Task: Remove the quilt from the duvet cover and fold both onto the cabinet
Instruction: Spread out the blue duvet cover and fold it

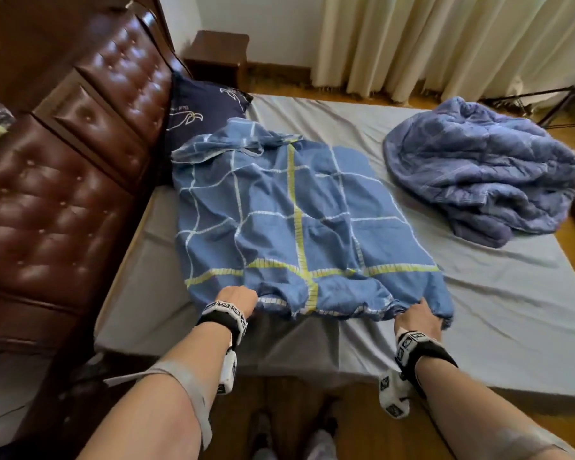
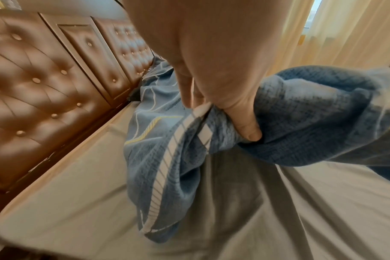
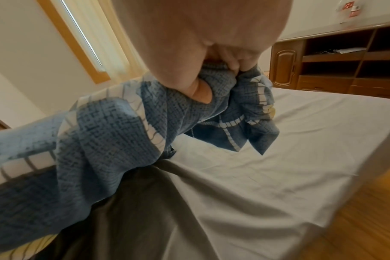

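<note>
The blue checked duvet cover [image 1: 289, 220] with white and yellow lines lies spread and creased on the grey bed sheet [image 1: 512, 310]. My left hand [image 1: 238, 298] grips its near left corner, and my right hand [image 1: 417, 315] grips its near right corner. Up close, the left hand [image 2: 223, 105] pinches bunched cover fabric [image 2: 167, 158] just above the sheet. The right hand [image 3: 209, 77] clutches a gathered fold of the cover [image 3: 114, 140]. The bluish quilt [image 1: 482, 171] sits crumpled in a heap at the far right of the bed.
A brown tufted headboard [image 1: 73, 180] runs along the left. A dark navy pillow [image 1: 200, 107] leans against it. A wooden nightstand [image 1: 219, 58] and cream curtains [image 1: 445, 44] stand beyond the bed. A wooden shelf unit [image 3: 336, 63] stands across the room. A tripod leg [image 1: 561, 104] stands on the floor.
</note>
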Available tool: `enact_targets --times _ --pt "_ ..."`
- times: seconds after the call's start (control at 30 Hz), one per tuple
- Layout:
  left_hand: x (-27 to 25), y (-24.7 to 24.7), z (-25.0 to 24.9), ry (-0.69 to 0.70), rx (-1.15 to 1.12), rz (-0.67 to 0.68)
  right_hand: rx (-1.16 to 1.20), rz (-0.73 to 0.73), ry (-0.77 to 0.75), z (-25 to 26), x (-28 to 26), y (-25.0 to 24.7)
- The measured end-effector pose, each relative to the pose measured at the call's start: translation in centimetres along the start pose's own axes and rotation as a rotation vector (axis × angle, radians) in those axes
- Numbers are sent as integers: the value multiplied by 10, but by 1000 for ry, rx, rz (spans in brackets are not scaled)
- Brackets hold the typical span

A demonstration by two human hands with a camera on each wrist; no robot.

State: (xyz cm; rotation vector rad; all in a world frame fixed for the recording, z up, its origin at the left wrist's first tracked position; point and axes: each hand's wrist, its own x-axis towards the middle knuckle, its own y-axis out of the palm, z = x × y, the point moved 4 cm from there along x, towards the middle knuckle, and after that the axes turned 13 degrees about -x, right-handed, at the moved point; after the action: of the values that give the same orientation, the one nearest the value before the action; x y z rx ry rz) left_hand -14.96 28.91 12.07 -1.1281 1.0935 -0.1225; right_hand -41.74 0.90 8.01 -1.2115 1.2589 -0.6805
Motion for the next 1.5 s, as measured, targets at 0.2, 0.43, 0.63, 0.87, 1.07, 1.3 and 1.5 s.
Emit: enact_targets --times 0.2,0.43,0.63,0.87,1.07,1.3,1.5 --pt "-18 41 -35 45 12 30 -47 172 20 -46 -11 48" --pt "-35 69 -53 -70 -181 -83 0 373 -219 -30 -9 66" --pt "-64 68 -24 -244 -424 -124 138 449 -317 18 -32 48" --pt "-44 127 68 -471 -741 -152 117 501 -582 146 -79 45" --pt "14 192 150 -560 -976 -125 -34 589 -785 288 -123 114" --pt "87 298 190 -786 -1481 -5 -239 631 -669 363 -133 238" --pt "108 327 148 -957 -2245 161 -277 504 -637 366 -96 261"
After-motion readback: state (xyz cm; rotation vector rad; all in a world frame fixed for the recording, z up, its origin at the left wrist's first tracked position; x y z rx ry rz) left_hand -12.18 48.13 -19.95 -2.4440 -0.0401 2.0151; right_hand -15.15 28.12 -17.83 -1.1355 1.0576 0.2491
